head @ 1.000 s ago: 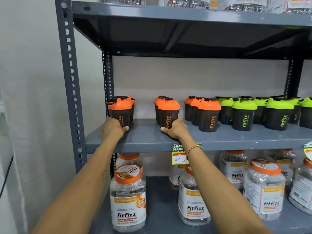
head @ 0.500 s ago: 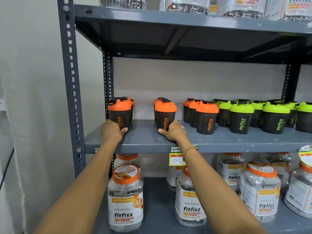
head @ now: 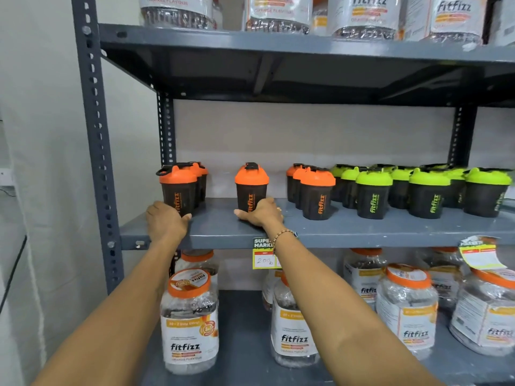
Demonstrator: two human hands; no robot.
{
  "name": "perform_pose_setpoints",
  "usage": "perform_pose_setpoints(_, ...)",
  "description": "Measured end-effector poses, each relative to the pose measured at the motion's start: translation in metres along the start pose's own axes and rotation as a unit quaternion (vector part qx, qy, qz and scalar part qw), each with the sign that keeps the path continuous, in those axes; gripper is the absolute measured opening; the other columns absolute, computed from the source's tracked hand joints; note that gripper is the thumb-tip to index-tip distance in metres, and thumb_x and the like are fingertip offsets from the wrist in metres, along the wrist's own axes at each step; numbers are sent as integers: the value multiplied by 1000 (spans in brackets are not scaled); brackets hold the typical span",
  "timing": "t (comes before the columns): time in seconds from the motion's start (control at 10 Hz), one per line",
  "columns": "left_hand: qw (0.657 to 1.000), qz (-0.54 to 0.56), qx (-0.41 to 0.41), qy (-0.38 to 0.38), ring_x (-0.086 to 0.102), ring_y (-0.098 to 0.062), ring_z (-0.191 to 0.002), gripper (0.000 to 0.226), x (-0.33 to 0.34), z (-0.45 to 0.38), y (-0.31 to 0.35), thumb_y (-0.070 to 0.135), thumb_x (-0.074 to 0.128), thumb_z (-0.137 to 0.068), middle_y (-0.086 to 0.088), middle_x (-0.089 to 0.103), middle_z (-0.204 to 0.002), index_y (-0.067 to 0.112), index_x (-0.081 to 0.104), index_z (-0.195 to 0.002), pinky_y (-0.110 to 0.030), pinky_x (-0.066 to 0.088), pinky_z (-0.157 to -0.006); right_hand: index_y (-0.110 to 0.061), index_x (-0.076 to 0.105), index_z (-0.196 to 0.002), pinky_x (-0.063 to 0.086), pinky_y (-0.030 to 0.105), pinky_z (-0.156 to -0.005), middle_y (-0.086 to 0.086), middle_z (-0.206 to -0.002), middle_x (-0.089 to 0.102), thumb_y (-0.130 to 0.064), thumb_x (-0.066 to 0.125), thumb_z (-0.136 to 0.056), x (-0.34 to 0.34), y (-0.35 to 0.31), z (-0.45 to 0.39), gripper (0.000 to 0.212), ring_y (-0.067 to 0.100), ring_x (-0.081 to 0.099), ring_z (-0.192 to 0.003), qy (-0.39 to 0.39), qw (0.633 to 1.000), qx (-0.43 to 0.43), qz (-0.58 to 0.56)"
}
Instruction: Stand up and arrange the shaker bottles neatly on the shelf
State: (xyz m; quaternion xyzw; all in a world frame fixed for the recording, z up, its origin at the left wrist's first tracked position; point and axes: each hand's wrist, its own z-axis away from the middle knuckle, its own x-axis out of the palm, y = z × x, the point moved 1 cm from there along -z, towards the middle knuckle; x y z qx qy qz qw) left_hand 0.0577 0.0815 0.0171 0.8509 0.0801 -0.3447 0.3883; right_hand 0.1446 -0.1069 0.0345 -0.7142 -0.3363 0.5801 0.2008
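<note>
Mid-arranging, looks like; left hand (head: 166, 220) is wrapped round the base of the leftmost orange-lid shaker (head: 178, 190), right hand (head: 262, 213) round the lone orange shaker (head: 251, 188) on the grey shelf (head: 362, 229); next I'd slide that one toward the orange row (head: 312, 190), green ones (head: 429, 190) behind.

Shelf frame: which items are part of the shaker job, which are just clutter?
Job:
- orange-lid shakers, middle shelf
- green-lid shakers
- left hand at leftmost shaker
- right hand at lone shaker

Not involved:
- fitfizz jars below
- jars on top shelf
- price tag
</note>
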Motion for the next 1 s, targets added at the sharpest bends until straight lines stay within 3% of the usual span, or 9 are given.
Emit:
perform_pose_setpoints(0.1, 1000, -8, 6, -18, 48, -37, -118, 74, 1, -6, 1, 41, 70, -81, -25, 50, -126, -9, 40, -128, -42, 41, -98, 0, 29, -134, 33, 47, -107, 17, -140, 44, -58, 76, -64, 1, -5, -3, 102, 34, 40, -132, -7, 1000, 18, -3)
perform_pose_setpoints(0.3, 998, 39, -13, -47, 51, -39, -116, 74, 0, -26, 3, 39, 74, -78, -24, 51, -127, -5, 41, -127, -45, 43, -95, -3, 32, -129, 32, 47, -105, 15, -136, 50, -49, 75, -70, 11, -2, -10, 86, 33, 43, -129, 39, 999, 25, -15)
perform_pose_setpoints(0.4, 999, 12, -5, -43, 47, -40, -119, 71, 4, -30, 1, 41, 69, -82, -25, 51, -128, -5, 41, -127, -45, 40, -97, -3, 32, -128, 33, 46, -104, 16, -134, 51, -44, 76, -72, 11, 0, -12, 82, 34, 44, -128, 56, 998, 30, -30)
perform_pose_setpoints(0.7, 1000, -6, -3, -16, 44, -40, -122, 65, 6, -22, 2, 39, 64, -86, -26, 48, -130, -5, 39, -128, -45, 38, -100, -2, 30, -129, 35, 45, -104, 18, -136, 48, -42, 76, -74, 9, -1, -5, 82, 35, 43, -128, 58, 998, 22, -19)
perform_pose_setpoints(0.8, 998, 10, 11, 59, 43, -39, -119, 59, 3, -4, 10, 36, 61, -88, -26, 45, -128, -5, 40, -126, -45, 41, -95, 7, 25, -136, 37, 44, -103, 22, -137, 46, -42, 73, -77, 2, -3, 10, 90, 36, 42, -129, 58, 998, 5, 12)
perform_pose_setpoints(0.9, 970, 128, 122, 169, 48, -33, -110, 36, 0, 21, 29, 29, 53, -92, -18, 52, -119, 3, 50, -117, -43, 44, -89, 10, 26, -140, 38, 44, -102, 23, -136, 48, -39, 58, -90, -15, -5, 44, 77, 36, 43, -128, 108, 989, -39, 92)
perform_pose_setpoints(1.0, 915, 172, 318, 178, 53, -27, -98, 27, -3, 45, 55, 28, 45, -95, -11, 57, -105, 8, 55, -110, -33, 40, -80, -12, 63, -89, 43, 36, -73, 13, -95, 67, -39, 47, -91, -30, 9, 94, 31, 32, 60, -94, 81, 978, -137, 134)
